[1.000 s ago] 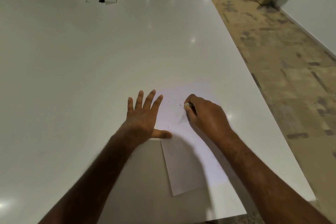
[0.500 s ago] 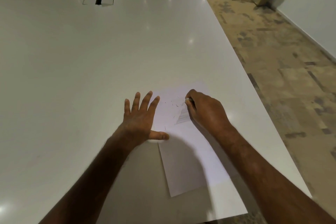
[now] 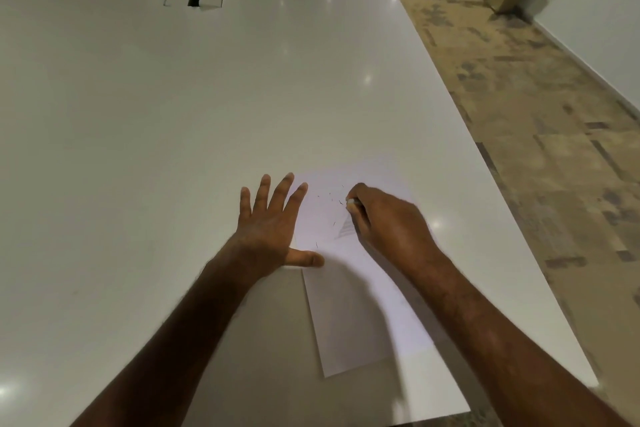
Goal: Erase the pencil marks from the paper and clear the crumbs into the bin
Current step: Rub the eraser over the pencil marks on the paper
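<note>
With the flat, spread left hand (image 3: 273,222) pinning only one edge of the thin white paper sheet (image 3: 349,305) on the glossy white worktop (image 3: 173,149), the right hand (image 3: 384,218), its fingers curled round a small pale eraser (image 3: 350,202), may crease the sheet or scatter the dark crumbs (image 3: 332,211).

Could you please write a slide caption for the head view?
Left hand flat on the paper; right hand rubs an eraser over pencil marks.

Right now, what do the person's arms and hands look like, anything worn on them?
Both forearms are bare to the frame's edge: no sleeves, watch, bracelet or gloves show. The left hand and right hand carry no visible rings.
</note>
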